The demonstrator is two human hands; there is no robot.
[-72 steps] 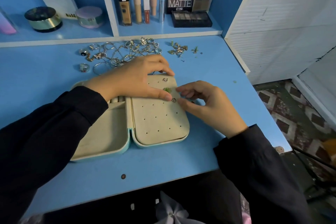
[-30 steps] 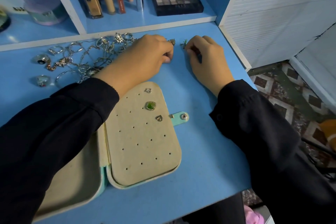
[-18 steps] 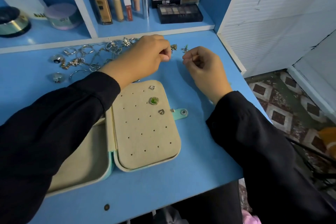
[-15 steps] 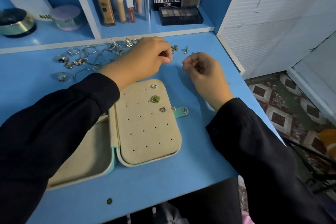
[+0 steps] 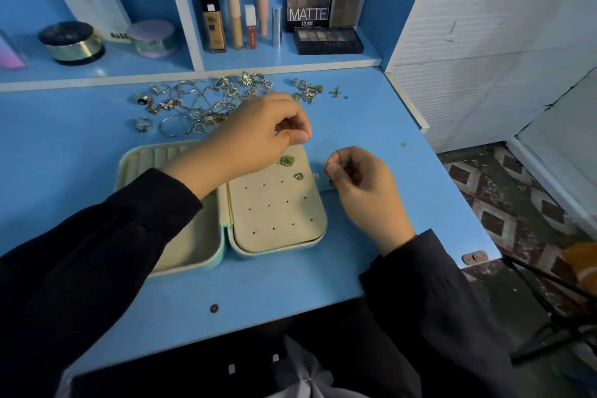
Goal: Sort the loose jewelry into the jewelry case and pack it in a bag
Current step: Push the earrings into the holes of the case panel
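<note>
Loose jewelry (image 5: 206, 103) lay tangled on the far tabletop (image 5: 80, 155), behind the open jewelry case (image 5: 274, 229). Left hand (image 5: 258, 136) and right hand (image 5: 358, 178), each curled in a pinch, hung by its right panel; contents too small to tell. Risk: a tiny stud slipping and rolling off the tabletop's right edge.

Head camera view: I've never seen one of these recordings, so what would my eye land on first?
First, the open cream jewelry case in the middle of the blue desk, a green earring pinned in its right half. The left hand and right hand hover near its far right corner with fingertips pinched; anything held is too small to see. Behind them, a tangle of loose jewelry lies along the desk's back edge.
</note>
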